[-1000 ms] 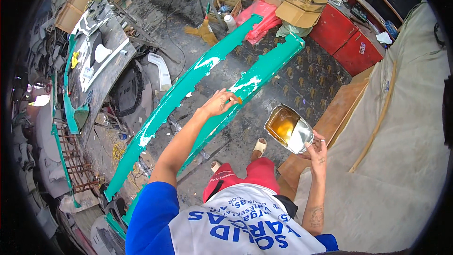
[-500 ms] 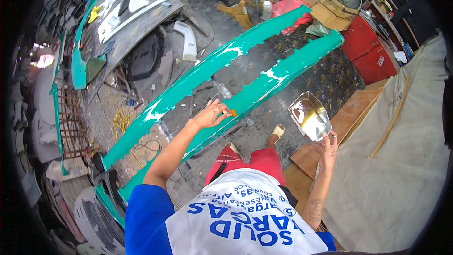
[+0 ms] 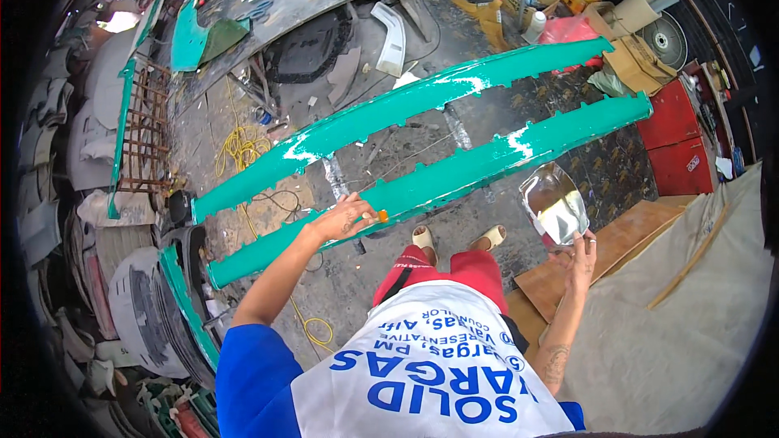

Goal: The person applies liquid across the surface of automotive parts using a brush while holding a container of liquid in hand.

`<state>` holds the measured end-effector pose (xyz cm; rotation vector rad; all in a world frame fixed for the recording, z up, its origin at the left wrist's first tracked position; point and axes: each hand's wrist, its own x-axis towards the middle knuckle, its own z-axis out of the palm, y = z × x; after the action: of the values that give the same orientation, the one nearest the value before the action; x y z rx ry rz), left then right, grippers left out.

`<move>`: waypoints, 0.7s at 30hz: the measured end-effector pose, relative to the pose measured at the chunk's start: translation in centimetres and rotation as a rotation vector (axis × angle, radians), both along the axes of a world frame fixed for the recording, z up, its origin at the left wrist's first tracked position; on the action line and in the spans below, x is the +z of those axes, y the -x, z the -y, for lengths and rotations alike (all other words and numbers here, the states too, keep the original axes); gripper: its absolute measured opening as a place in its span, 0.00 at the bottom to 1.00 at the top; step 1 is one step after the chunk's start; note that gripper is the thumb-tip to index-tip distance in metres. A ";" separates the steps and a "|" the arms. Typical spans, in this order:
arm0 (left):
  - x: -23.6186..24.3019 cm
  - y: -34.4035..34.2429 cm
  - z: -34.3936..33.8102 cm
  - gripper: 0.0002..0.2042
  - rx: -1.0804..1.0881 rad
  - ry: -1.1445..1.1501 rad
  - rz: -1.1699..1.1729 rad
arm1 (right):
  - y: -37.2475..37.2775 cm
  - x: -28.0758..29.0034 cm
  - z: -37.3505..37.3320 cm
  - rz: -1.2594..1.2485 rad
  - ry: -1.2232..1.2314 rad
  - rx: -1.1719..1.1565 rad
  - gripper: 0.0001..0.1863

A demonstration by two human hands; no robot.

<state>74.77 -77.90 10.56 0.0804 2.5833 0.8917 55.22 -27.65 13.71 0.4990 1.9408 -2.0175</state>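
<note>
My left hand (image 3: 347,217) is closed on a small orange piece (image 3: 383,216), perhaps a spreader, at the front edge of a long green-coated panel (image 3: 454,170). Pale scuffed patches show on that panel's right half. My right hand (image 3: 579,262) grips the near end of a shiny metal pan (image 3: 555,203), held tilted in the air to the right of my legs. What lies in the pan is hard to make out among the reflections. Beyond the near panel runs a second long green panel (image 3: 381,113), roughly parallel, with tabs along its edge and white patches.
Silvery wrapped crossbars (image 3: 334,177) pass beneath the panels. A yellow cord (image 3: 242,146) lies on the littered floor. At the right are a red cabinet (image 3: 673,134), a wooden board (image 3: 608,251) and a grey cloth cover (image 3: 649,341). Stacked vehicle parts (image 3: 146,308) line the left.
My left hand has slid leftward along the near green panel with the orange piece. The whole view has turned and shifted. The metal pan remains in my right hand.
</note>
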 end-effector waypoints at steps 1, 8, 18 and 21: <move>0.0 -0.7 0.7 0.11 -0.031 0.014 0.034 | 0.0 0.1 0.0 -0.001 0.000 -0.002 0.26; -1.7 6.0 -1.1 0.13 -0.127 -0.072 0.153 | -0.4 -0.3 -2.3 -0.011 -0.023 -0.033 0.25; -3.8 33.2 -17.0 0.16 -0.421 -0.097 0.078 | -1.0 0.9 -6.7 0.017 -0.018 -0.105 0.29; -4.4 39.9 -21.2 0.15 -0.482 -0.112 -0.076 | -1.5 0.5 -8.5 -0.014 -0.003 -0.135 0.30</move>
<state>34.83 -56.69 6.16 0.7454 2.4122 0.8535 56.67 -19.12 14.23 0.6342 1.9668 -2.1055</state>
